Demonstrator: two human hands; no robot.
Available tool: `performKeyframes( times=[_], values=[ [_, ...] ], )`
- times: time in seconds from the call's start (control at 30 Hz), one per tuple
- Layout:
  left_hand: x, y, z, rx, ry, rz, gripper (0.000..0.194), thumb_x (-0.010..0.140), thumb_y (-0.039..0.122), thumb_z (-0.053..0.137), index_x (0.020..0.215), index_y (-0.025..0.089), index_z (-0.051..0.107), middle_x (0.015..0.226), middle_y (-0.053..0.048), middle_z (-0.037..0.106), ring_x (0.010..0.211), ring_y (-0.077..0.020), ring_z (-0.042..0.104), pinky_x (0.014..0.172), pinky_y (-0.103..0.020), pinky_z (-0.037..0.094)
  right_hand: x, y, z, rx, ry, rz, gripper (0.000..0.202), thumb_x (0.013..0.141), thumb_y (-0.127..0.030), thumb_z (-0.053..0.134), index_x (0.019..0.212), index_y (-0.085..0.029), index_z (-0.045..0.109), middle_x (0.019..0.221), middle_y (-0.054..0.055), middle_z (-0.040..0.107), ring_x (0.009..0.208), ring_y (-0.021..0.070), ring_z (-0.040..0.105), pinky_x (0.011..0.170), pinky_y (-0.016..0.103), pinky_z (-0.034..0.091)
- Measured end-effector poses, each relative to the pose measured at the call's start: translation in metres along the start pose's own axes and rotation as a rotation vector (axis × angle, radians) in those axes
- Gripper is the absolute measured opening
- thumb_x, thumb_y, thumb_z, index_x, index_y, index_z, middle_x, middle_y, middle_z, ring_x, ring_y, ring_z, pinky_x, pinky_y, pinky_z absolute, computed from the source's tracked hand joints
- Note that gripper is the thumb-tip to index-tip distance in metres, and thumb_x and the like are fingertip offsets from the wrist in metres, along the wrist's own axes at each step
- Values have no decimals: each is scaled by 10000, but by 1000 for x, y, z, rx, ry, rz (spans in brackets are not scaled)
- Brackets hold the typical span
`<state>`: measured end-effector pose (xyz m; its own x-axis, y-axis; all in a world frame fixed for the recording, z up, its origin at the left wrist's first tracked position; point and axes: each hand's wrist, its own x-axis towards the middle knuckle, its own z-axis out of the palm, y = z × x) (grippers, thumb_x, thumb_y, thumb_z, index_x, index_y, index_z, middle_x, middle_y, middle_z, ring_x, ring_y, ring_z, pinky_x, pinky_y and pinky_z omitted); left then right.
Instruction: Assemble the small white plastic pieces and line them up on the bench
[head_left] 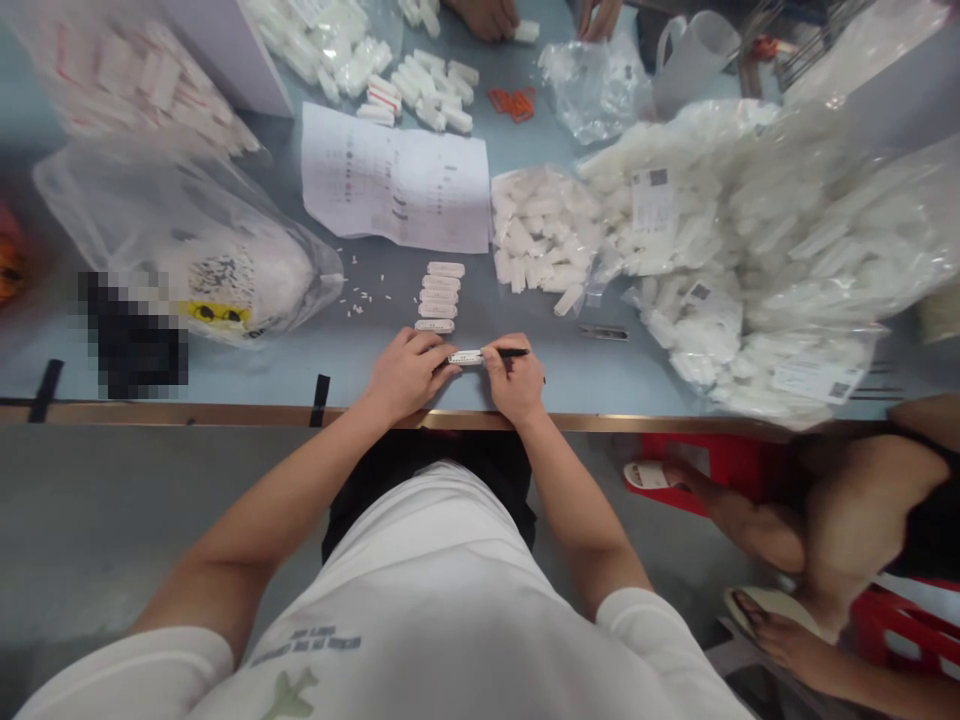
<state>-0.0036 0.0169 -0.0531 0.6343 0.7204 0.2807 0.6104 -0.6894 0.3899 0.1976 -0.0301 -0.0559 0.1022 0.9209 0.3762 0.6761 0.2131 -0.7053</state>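
A small, long white plastic piece (466, 357) with a row of dark marks along it lies at the table's front. My left hand (409, 372) has its fingertips closed on the left end of this piece. My right hand (516, 382) pinches a slim black pen-like tool (514, 352), its tip at the right end of the piece. Just beyond my left hand, several similar white pieces (439, 297) lie in a column, the nearest one (435, 326) slightly apart. Tiny white bits (362, 297) are scattered to their left.
Printed sheets (397, 180) lie behind the column. Bags of white pieces (544, 230) crowd the right; a clear bag (217, 265) stands left. A slim metal tool (604, 332) lies right of my hand. Across the table, another person's hands (487, 15) handle white pieces near orange parts (513, 103).
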Motion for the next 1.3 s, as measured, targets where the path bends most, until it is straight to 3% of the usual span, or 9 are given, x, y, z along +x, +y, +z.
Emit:
performKeyframes(
  times=[0.3,0.57,0.93,1.13,1.3],
  values=[
    [0,0,1,-8,-9,-14,326,969,407,512,1083,186,723,1049,-122,696,947,-240,612,897,-432,463,2,1,2,-34,-71,-52,276,1008,-425,437,852,-240,568,838,55,634,905,217,587,828,385,500],
    [0,0,0,2,3,0,328,968,409,518,1079,181,726,1043,-123,698,924,-236,615,886,-425,465,-1,-2,-3,-34,8,-33,241,1009,-408,459,879,-240,571,861,51,647,888,195,615,789,343,509],
    [-1,-1,1,-7,-3,-10,300,959,396,529,1080,200,722,1043,-116,688,929,-234,610,896,-434,466,1,1,1,-11,-92,-78,233,1003,-397,449,866,-241,554,841,59,624,911,224,572,836,390,490],
    [-1,-1,2,5,0,-2,328,970,411,509,1088,191,721,1044,-114,688,933,-234,604,893,-422,463,-1,-1,-2,-11,-2,-10,246,1000,-420,461,869,-237,559,864,57,638,895,205,609,797,359,507],
    [0,-1,1,8,6,4,320,967,408,520,1077,190,726,1037,-115,692,919,-234,608,884,-421,466,-1,-2,-3,-32,20,-48,208,996,-383,482,865,-241,557,846,53,642,882,201,616,785,346,509]
  ],
)
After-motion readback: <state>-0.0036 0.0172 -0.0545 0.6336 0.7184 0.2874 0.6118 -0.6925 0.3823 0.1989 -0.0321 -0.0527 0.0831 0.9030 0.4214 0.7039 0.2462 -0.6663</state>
